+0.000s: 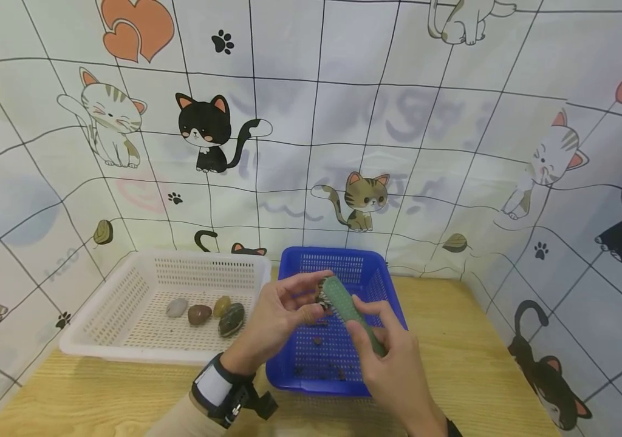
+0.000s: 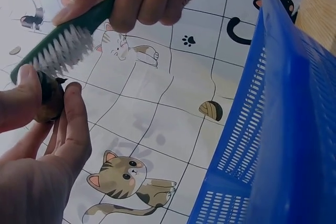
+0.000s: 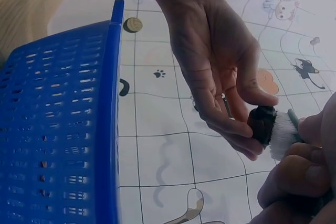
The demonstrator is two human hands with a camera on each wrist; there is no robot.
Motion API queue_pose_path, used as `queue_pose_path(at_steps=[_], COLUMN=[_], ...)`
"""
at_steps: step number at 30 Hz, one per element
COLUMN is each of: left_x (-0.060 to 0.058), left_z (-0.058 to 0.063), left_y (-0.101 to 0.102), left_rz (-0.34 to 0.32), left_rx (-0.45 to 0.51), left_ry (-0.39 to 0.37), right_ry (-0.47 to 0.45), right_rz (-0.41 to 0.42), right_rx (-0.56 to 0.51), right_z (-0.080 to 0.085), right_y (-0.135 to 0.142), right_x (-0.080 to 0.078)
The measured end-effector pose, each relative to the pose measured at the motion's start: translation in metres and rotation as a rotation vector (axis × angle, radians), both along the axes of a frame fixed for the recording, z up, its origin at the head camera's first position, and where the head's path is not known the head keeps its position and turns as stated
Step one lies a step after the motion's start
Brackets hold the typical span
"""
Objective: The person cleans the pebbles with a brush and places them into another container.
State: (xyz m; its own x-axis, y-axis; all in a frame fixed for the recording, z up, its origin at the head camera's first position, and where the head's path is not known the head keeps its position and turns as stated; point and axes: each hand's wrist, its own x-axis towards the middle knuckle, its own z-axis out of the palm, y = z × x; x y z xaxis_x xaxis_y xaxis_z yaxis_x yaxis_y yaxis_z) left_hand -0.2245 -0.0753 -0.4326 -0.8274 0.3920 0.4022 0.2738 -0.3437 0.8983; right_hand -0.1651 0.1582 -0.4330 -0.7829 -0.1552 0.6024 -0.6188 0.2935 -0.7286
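Note:
My left hand point(image 1: 264, 325) pinches a dark, rounded stone point(image 2: 52, 98) between thumb and fingers, above the blue basket point(image 1: 287, 273). My right hand point(image 1: 393, 361) grips a green brush point(image 1: 346, 300) by its handle. In the left wrist view the brush's white bristles point(image 2: 65, 51) meet the top of the stone. The right wrist view has the bristles against the stone's dark face, with the fingers and thumb of the left hand round its other side. The brush head covers much of the stone in the head view.
Dark crumbs point(image 1: 317, 341) lie on the blue basket's floor. Left of it stands a white basket point(image 1: 119, 352) with a pale grey stone point(image 1: 177, 308), a brown stone point(image 1: 199, 314), a yellowish stone point(image 1: 222, 305) and a dark striped stone point(image 1: 231, 320). A cat-print sheet point(image 1: 289, 121) hangs behind the wooden table point(image 1: 442, 340).

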Motion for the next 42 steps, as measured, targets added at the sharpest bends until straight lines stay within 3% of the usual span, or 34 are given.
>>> queue_pose_path(at_steps=[7,14,22,31,36,42], left_x=[0.004,0.005,0.006,0.007,0.008,0.005], left_z=[0.001,0.002,0.005,0.003,0.004,0.007], left_y=[0.003,0.0,-0.003,0.001,-0.001,-0.001], left_rz=[0.012,0.032,0.073,-0.056,-0.069,-0.06], left_rx=[-0.112,-0.09,-0.082,-0.083,-0.051,-0.017], left_ry=[0.027,0.049,0.026,0.089,0.093,0.045], right_ry=[0.028,0.045,-0.027,0.033,0.034,0.017], right_rz=[-0.029,-0.075,0.008,-0.026,-0.046,-0.06], right_rx=[0.006,0.004,-0.025,-0.044,-0.04,-0.049], right_z=[-0.001,0.0,-0.002,0.0,0.002,0.0], right_y=[0.001,0.003,-0.002,0.001,0.005,0.007], right_x=[-0.001,-0.004,0.004,0.002,-0.002,-0.004])
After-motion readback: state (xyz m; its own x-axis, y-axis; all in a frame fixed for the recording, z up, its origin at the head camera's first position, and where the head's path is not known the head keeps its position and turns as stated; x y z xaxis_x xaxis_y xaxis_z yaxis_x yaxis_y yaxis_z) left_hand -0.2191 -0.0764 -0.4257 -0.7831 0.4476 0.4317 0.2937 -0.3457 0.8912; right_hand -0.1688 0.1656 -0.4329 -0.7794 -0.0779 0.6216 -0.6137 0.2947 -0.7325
